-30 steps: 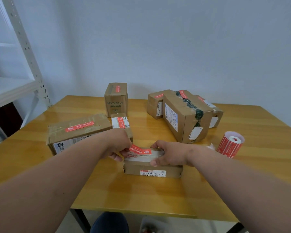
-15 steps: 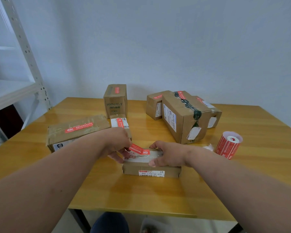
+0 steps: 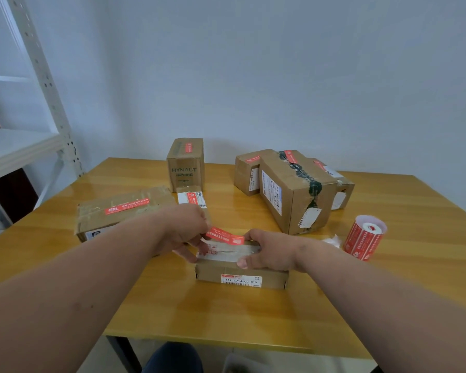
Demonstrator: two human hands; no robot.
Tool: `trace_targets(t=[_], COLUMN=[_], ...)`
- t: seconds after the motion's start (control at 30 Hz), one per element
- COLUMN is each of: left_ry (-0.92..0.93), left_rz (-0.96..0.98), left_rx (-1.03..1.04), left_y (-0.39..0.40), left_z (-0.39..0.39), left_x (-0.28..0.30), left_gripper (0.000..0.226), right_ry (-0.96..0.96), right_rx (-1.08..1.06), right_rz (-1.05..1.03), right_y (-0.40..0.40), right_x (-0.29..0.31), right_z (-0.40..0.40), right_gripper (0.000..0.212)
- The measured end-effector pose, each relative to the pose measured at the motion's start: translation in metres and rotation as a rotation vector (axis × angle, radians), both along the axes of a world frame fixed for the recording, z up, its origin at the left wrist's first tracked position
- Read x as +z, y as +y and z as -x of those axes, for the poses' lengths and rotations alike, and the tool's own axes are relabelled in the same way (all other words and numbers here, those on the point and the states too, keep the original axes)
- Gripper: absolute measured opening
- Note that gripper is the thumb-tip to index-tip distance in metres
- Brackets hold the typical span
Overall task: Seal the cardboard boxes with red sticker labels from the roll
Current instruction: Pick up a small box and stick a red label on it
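Red sticker [image 3: 224,235] over small box [image 3: 241,275], table's near edge [image 3: 207,339]

Wooden table [image 3: 253,313], glossy yellow-brown top. On it: low flat box [image 3: 241,274] near front centre; long flat box [image 3: 119,211] at left; small labelled box [image 3: 191,196] just behind; upright box [image 3: 186,164] at back; cluster of three boxes [image 3: 293,189] back right; sticker roll [image 3: 365,236] at right, tilted.

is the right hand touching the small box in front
Touching. The head view shows the right hand lying on top of the small box, thumb curled over its near top edge, no gap between them.
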State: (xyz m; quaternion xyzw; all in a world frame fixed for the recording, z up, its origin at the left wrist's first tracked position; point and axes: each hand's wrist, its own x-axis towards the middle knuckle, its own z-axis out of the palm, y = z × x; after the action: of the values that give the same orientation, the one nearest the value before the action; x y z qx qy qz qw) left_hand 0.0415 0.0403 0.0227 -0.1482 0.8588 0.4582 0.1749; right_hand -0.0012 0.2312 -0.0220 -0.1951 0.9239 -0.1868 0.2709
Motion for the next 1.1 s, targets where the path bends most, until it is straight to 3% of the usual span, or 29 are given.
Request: trace_targets(t=[0.2, 0.3, 0.43, 0.53, 0.63, 0.83, 0.97, 1.1], left_ry=[-0.005, -0.012, 0.001, 0.024, 0.029, 0.018, 0.027, 0.037], left_rz=[-0.068, -0.038, -0.004, 0.016, 0.049, 0.066, 0.094, 0.213], left_rx=[0.027, 0.009, -0.008, -0.025, -0.048, -0.050, -0.060, -0.101], left_y=[-0.008, -0.011, -0.010, -0.007, -0.002, 0.002, 0.001, 0.007], left_z=[-0.001, 0.000, 0.003, 0.006, 0.007, 0.009, 0.014, 0.022], left_x=[0.007, 0.009, 0.010, 0.010, 0.008, 0.003, -0.003, -0.007], left_gripper=[0.018, 0.017, 0.015, 0.015, 0.015, 0.010, 0.011, 0.017], right_ry=[-0.028, -0.038, 0.109, 0.138, 0.174, 0.111, 0.058, 0.023], right_rx=[-0.040, -0.087, -0.162, -0.235, -0.264, -0.209, -0.265, -0.260], right_rz=[0.051, 0.164, 0.329, 0.419, 0.330, 0.305, 0.337, 0.235], right_y=[0.000, 0.001, 0.004, 0.001, -0.005, -0.001, 0.006, 0.006], right_x=[0.002, 0.013, 0.029, 0.037, 0.035, 0.035, 0.034, 0.030], right_z=[0.003, 0.006, 0.007, 0.000, 0.000, 0.001, 0.002, 0.004], right_gripper=[0.069, 0.051, 0.030, 0.052, 0.073, 0.026, 0.026, 0.019])
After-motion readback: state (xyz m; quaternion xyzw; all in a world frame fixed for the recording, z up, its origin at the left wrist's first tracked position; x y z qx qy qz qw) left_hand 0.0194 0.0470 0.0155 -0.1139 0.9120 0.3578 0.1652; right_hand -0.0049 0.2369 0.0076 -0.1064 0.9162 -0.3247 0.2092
